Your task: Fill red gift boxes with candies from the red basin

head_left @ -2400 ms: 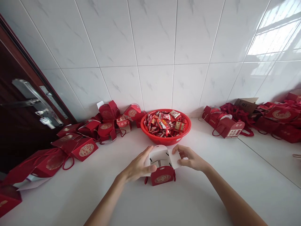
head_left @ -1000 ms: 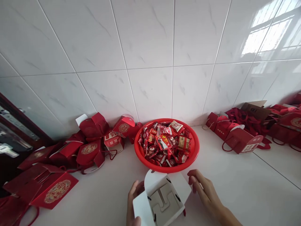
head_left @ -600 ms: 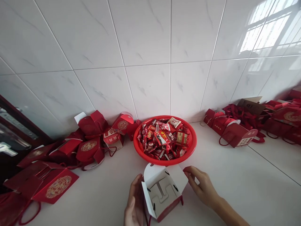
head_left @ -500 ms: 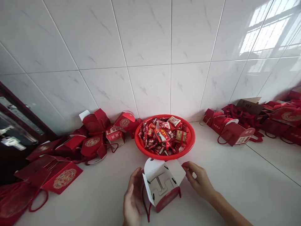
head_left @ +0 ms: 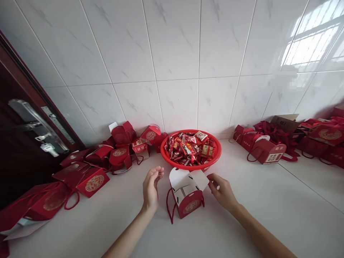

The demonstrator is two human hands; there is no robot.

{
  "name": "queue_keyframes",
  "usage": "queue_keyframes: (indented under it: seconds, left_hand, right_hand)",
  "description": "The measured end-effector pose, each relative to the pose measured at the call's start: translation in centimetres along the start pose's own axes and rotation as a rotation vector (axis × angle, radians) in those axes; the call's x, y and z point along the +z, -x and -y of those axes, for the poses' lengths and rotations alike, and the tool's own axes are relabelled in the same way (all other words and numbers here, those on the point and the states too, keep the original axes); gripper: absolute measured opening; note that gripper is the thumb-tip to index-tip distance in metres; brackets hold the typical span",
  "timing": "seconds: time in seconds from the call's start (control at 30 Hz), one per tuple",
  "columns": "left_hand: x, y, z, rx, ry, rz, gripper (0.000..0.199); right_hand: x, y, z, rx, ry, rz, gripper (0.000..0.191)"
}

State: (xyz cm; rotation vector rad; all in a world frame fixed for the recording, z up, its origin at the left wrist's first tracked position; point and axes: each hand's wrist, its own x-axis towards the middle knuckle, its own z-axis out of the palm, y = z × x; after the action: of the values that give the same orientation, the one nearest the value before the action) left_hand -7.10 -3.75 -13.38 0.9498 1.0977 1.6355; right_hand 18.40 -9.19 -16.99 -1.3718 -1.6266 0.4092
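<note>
A red paper gift box (head_left: 190,202) with a white inside stands on the table, its top flaps spread apart and a red cord handle hanging at its left. At the edge of its right white flap, my right hand (head_left: 223,191) has thumb and fingers pinched together. My left hand (head_left: 151,188) is off the box, raised to its left, with loosely bent fingers and nothing in it. Just behind the box sits a red plastic basket (head_left: 218,154) heaped with wrapped sweets (head_left: 189,147).
Several red gift boxes (head_left: 94,182) lie on the left by a dark door (head_left: 16,143) with keys in its lock. More red boxes (head_left: 268,152) are piled at the right along the tiled wall (head_left: 177,104).
My left hand has risen and drawn away from the box's left side. The view has shifted left, showing more of the door. My right hand remains at the right flap.
</note>
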Motion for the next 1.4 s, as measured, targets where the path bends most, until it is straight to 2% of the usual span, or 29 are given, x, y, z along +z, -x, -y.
queue_keyframes:
  seconds: [0.07, 0.17, 0.27, 0.43, 0.67, 0.97, 1.07, 1.23, 1.4]
  left_hand:
    - [0.4, -1.7, -1.4, 0.11, -0.119, 0.058, 0.03]
    - [1.1, -4.6, -3.1, 0.28, -0.365, 0.217, 0.026]
    - [2.3, -7.4, -4.1, 0.353, -0.489, 0.298, 0.021]
    - [5.0, -10.9, -4.3, 0.458, -0.726, 0.46, 0.018]
    - [8.2, -13.8, -3.4, 0.525, -1.044, 0.645, 0.041]
    - [9.4, -14.8, -2.6, 0.453, -1.289, 0.725, 0.061]
    - [9.7, -15.4, -2.6, 0.416, -1.303, 0.721, 0.069]
    - [10.2, -16.8, -1.9, 0.339, -1.324, 0.673, 0.065]
    - [10.5, -17.3, -1.2, 0.357, -1.275, 0.666, 0.067]
  right_hand:
    - [0.1, 0.0, -0.1, 0.006, -0.002, -0.004, 0.012]
    - [0.2, 0.0, -0.4, 0.011, -0.014, 0.01, 0.012]
    - [0.4, 0.0, -0.5, 0.014, -0.018, 0.027, 0.011]
    - [0.6, 0.3, -0.2, 0.04, -0.033, 0.047, 0.007]
    - [0.5, 0.4, 0.0, 0.059, -0.056, 0.066, 0.008]
    - [0.6, 0.8, -0.2, 0.089, -0.08, 0.055, 0.01]
    - [0.6, 0.9, -0.1, 0.108, -0.076, 0.073, 0.014]
    - [0.8, 1.0, -0.1, 0.104, -0.068, 0.077, 0.015]
    - [0.7, 0.9, -0.1, 0.076, -0.051, 0.05, 0.011]
